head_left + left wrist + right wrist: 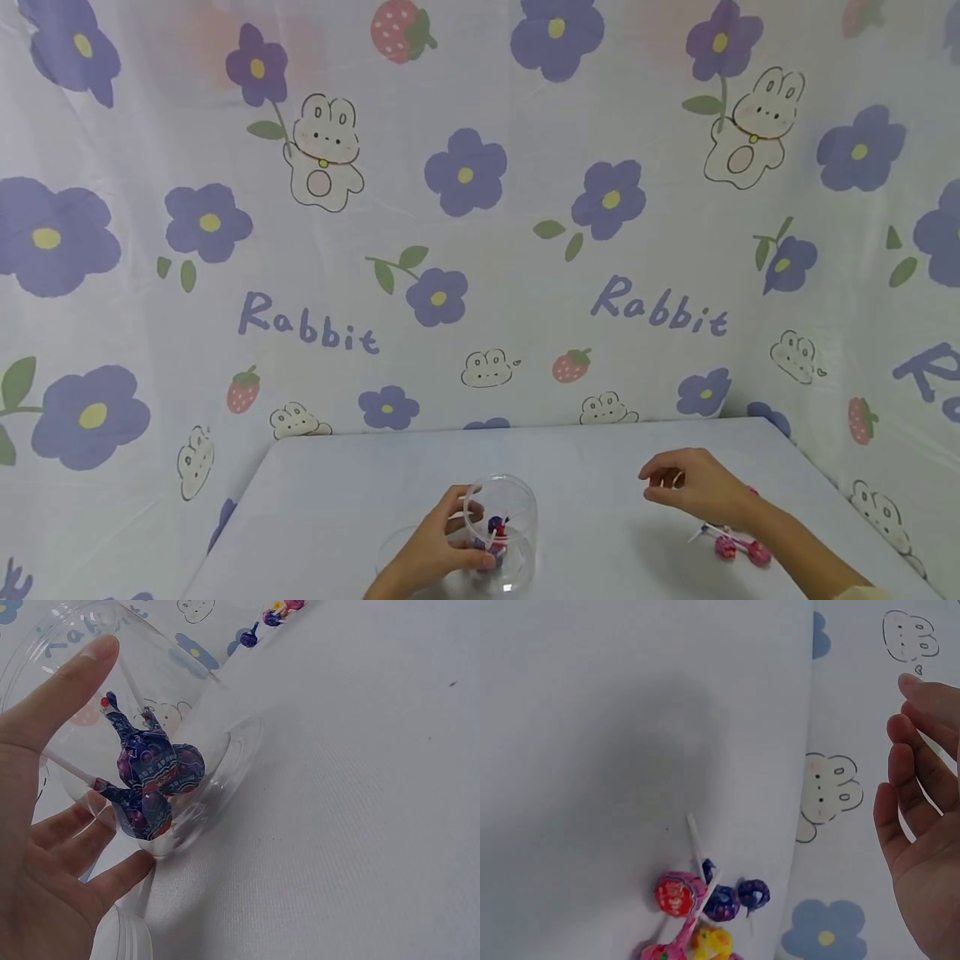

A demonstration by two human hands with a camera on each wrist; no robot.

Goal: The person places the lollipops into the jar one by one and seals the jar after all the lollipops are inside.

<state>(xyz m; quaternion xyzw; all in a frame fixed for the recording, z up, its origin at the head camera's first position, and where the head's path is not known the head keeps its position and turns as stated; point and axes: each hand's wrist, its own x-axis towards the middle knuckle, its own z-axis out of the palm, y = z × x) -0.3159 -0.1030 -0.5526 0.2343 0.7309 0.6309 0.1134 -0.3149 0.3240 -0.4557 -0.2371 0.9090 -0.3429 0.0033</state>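
My left hand (442, 540) grips a clear plastic jar (534, 518) by its side, thumb on one side and fingers on the other. Several lollipops in dark purple wrappers (146, 759) sit at the bottom of the jar, their white sticks leaning up the wall. Over the right part of the table my right hand (693, 482) hangs in the air, fingers loosely bent, holding nothing. Below it and to the right lies a loose group of lollipops, including a pink one (678, 894), a purple one (754, 893) and a yellow one (712, 943).
Beside the left hand stands a clear round plastic piece (124, 937), partly hidden by that hand. A white cloth covers the table (585, 475). Behind it and at both sides hangs a curtain (525, 250) printed with flowers and rabbits.
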